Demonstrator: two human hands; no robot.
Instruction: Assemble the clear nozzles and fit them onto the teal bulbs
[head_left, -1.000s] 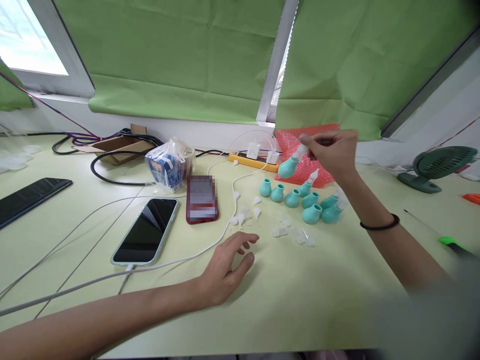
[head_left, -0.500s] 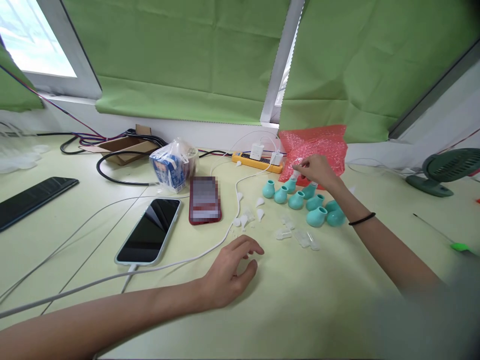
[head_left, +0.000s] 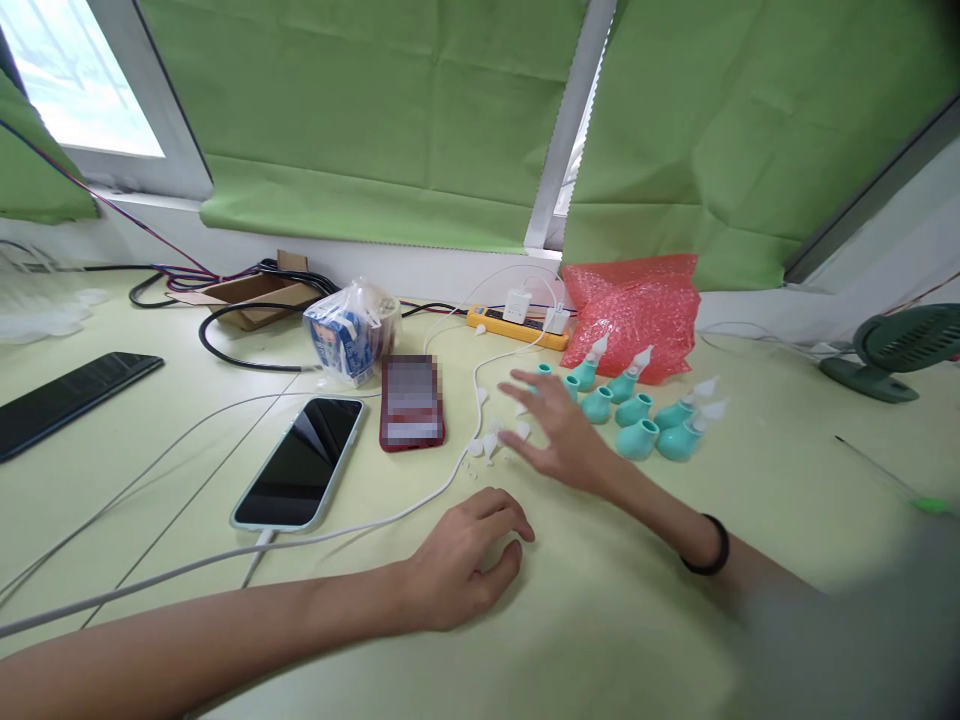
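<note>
My left hand lies on the table with fingers loosely bent and thumb apart, holding nothing. Fingers spread, my right hand hovers over the small white pointed tips and touches none that I can make out. Several teal squeeze bulbs stand just beyond and to the right of it. Some have bare open necks; others, such as the bulb with a nozzle, carry a clear collar and a white tip. My right hand and forearm cover the spot where clear plastic pieces lay.
A red bubble-wrap bag and a yellow power strip are at the back. A white charging cable crosses the table beside a white-cased phone and a red-cased phone. A green fan stands far right.
My right hand has left a bulb at the back, coming left and nearer with its fingers now spread. That bulb stands with a white tip on it. My left hand has barely moved.
</note>
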